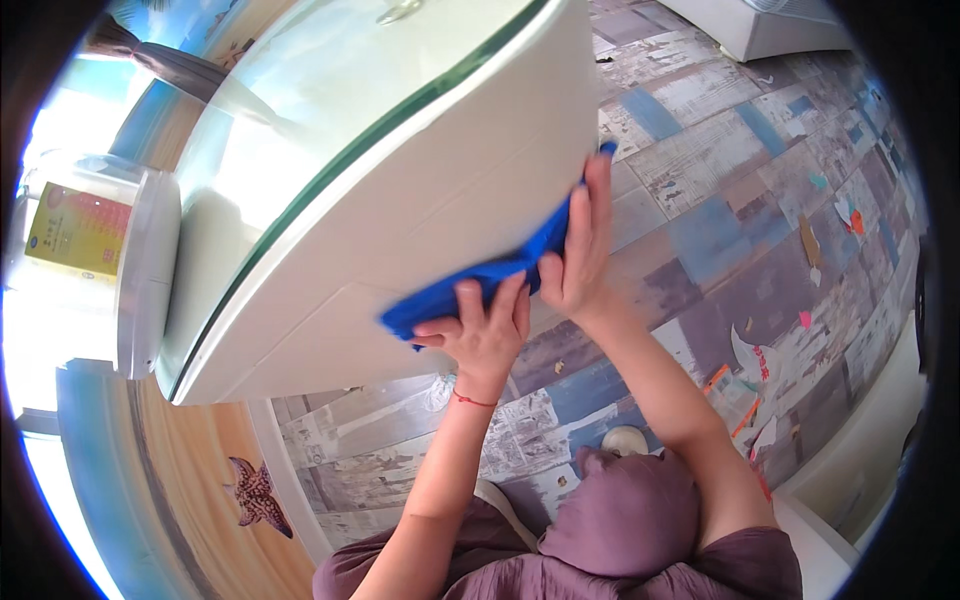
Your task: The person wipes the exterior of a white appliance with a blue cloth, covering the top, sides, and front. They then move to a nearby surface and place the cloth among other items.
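Note:
A blue cloth [442, 296] lies bunched against the white side panel [450, 195] of a cabinet. My left hand [486, 330] wears a thin red string at its wrist. Its fingers press the cloth's lower left part to the panel. Farther up and right, my right hand [581, 255] holds the other end, with a blue corner showing past the fingertips. Above the panel runs the curved green edge of a glass top [352, 157]. Part of the cloth is hidden behind the fingers.
A clear plastic box [146, 277] with a yellow packet [79, 229] inside stands against the cabinet at left. Paper and plastic scraps [750, 356] litter the patterned plank floor [705, 172]. White furniture [772, 30] stands at upper right; another pale piece [847, 435] is at lower right.

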`<act>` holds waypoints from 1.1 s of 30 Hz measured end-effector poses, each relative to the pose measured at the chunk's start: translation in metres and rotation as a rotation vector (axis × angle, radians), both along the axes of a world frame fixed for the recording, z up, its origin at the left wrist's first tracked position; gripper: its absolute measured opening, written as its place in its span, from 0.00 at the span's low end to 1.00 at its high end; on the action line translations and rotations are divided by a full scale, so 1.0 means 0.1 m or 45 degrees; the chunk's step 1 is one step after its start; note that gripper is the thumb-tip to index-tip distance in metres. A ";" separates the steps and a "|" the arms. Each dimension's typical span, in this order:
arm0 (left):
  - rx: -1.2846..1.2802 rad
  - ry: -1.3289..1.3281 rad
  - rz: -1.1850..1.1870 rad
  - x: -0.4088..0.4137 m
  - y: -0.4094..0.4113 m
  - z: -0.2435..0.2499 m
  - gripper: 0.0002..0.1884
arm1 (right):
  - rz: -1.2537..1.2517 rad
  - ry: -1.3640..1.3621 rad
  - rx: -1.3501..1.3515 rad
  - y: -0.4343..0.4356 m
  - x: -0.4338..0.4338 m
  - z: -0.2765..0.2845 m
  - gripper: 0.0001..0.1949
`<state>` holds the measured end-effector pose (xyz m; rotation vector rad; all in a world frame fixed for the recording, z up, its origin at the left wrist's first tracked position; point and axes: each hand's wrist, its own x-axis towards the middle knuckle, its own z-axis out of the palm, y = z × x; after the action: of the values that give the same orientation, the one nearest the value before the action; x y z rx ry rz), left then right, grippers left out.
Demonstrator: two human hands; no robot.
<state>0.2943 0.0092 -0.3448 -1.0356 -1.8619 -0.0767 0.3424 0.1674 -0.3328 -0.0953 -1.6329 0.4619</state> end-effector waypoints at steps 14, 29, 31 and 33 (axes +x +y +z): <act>-0.034 -0.201 -0.097 0.19 0.21 -0.39 0.25 | 0.216 0.035 -0.771 -0.27 0.27 -0.01 0.29; -0.581 -0.358 -0.061 0.25 -0.21 -1.41 0.28 | 0.086 -0.538 -1.198 -0.42 0.45 -1.64 0.28; -0.535 -0.459 -0.111 0.26 -0.24 -1.40 0.29 | 0.108 -0.543 -1.272 -0.50 0.45 -1.47 0.29; -0.438 -0.502 -0.133 0.29 -0.22 -1.32 0.28 | 0.127 -0.386 -1.157 -0.44 0.41 -1.10 0.29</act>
<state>0.3230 -0.0133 -0.4766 -1.4363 -2.2264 -0.0225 0.3835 0.1232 -0.4431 -0.7926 -1.6032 1.2891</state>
